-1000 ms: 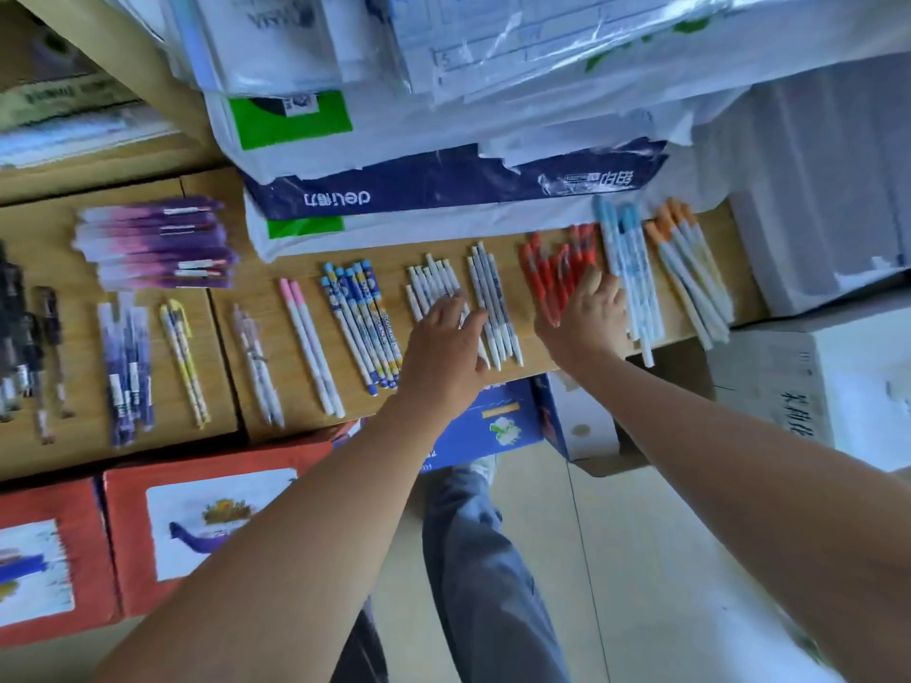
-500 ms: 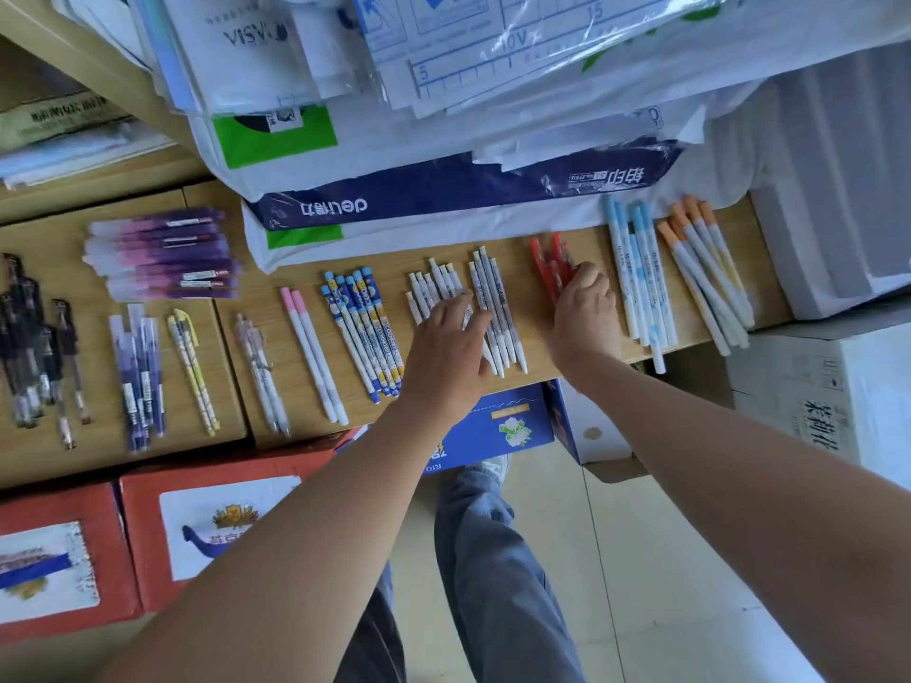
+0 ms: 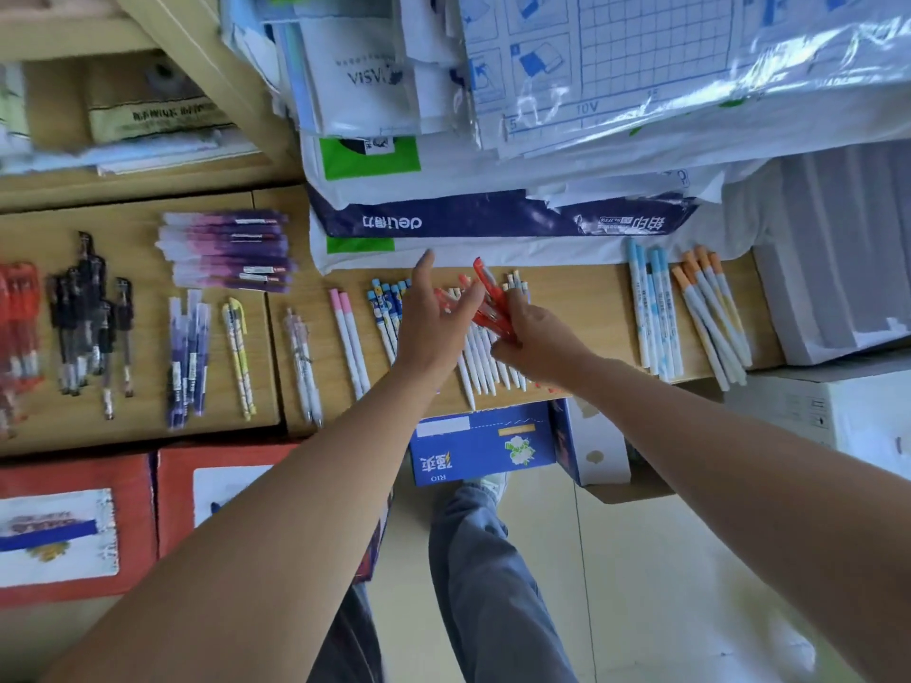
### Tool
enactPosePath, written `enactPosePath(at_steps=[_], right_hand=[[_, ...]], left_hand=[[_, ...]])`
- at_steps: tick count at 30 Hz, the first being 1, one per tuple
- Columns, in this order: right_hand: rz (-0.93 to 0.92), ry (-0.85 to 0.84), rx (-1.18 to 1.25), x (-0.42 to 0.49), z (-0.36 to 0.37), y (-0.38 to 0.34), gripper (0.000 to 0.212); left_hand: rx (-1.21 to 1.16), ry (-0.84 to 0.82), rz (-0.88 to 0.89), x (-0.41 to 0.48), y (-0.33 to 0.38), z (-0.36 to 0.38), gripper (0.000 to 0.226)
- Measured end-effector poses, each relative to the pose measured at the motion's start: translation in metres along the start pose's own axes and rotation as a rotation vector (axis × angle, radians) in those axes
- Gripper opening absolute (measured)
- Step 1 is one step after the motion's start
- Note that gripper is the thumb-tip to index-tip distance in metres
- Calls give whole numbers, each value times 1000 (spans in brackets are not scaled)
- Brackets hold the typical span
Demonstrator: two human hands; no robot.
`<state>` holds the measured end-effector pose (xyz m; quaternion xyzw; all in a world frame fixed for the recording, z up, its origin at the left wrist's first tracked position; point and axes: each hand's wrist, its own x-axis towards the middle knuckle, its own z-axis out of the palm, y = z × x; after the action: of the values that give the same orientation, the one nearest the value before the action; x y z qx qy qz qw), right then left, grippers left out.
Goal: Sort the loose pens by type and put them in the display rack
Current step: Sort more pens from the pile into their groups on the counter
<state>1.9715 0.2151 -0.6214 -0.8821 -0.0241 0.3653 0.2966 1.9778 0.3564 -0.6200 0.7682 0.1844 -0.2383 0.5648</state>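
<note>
Red pens [image 3: 487, 302] now off desk [image 3: 581, 308], my R hand [image 3: 542, 347] fingers grasping them; L hand [image 3: 426, 327] fingers released. Pack [image 3: 493, 219] behind reads "deli".

A navy-banded deli paper ream [image 3: 493, 219] lies at the back of the counter [image 3: 581, 313], under a green-and-white packet [image 3: 369, 157] and a sagging heap of plastic-wrapped grid sheets [image 3: 641, 56]. To the right is a stack of white paper [image 3: 838, 248], with a white carton [image 3: 862, 426] below it. Under the counter edge sit a blue RIO box [image 3: 483, 451] and two red boxes [image 3: 175, 510] with white labels. A grey trouser leg [image 3: 493, 584] stands on the pale tiled floor [image 3: 665, 584].
</note>
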Motion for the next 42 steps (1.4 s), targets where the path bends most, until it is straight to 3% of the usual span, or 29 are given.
enactPosePath(at_steps=[10,16,19,22,28,34,38,42], right_hand=[[-83,-166,69,20,57,-165,44],[-76,-324,302,49,128,-282,20],[-26,-280,351,69,172,-338,12],[46,-198,438,92,212,-389,8],[137,-88,533,139,263,-453,15],[250,36,492,179,285,-466,16],[270,114,439,192,289,-464,18],[271,89,427,198,296,-467,21]], left_hand=[[13,258,-39,-15,-35,-153,28],[-118,301,-73,-32,-80,-292,4],[-104,302,-39,-43,-106,-364,8],[87,328,-12,-47,-143,-436,28],[346,375,-54,-41,-198,-523,22],[544,385,-115,-20,-232,-540,28],[633,407,-150,-10,-237,-534,55],[697,470,-203,0,-238,-534,54]])
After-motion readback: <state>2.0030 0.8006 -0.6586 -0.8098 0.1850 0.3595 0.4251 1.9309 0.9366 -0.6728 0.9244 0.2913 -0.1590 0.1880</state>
